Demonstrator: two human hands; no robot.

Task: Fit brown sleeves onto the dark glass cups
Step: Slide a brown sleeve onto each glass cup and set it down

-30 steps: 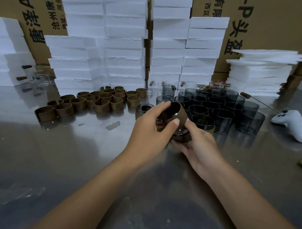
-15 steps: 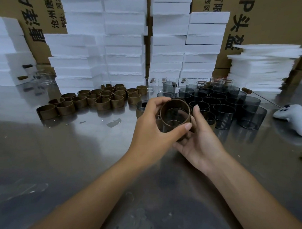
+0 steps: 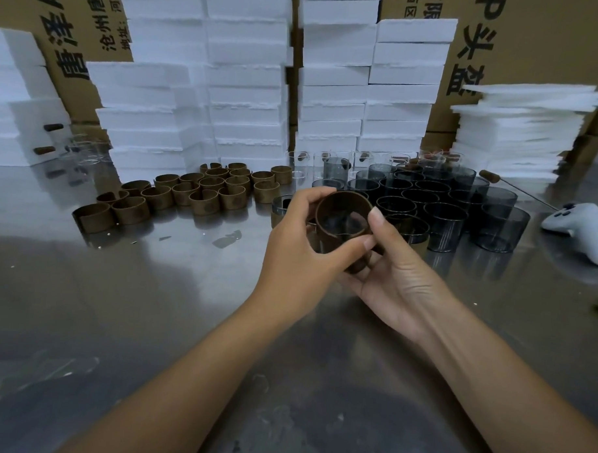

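Observation:
Both hands hold one dark glass cup with a brown sleeve [image 3: 343, 224] around it, tilted with its mouth toward me above the steel table. My left hand [image 3: 300, 257] curls round its left side, thumb across the front. My right hand [image 3: 394, 277] cradles it from below and the right, thumb on the rim. Several loose brown sleeves [image 3: 197, 195] stand in rows at the left. Several bare dark glass cups [image 3: 444, 204] are clustered at the right. A sleeved cup [image 3: 279, 213] stands just left of my hands.
The steel table [image 3: 152, 306] stretches toward me. White foam blocks [image 3: 248, 89] and cardboard boxes [image 3: 541, 38] wall off the back. A stack of thin foam sheets [image 3: 524, 132] sits at the back right. A white game controller [image 3: 582, 229] lies at the right edge. Clear glasses [image 3: 327, 161] stand behind the dark cups.
The sleeve went from perched over the cup's top to sitting around the cup. Both hands turned the cup so its mouth faces me.

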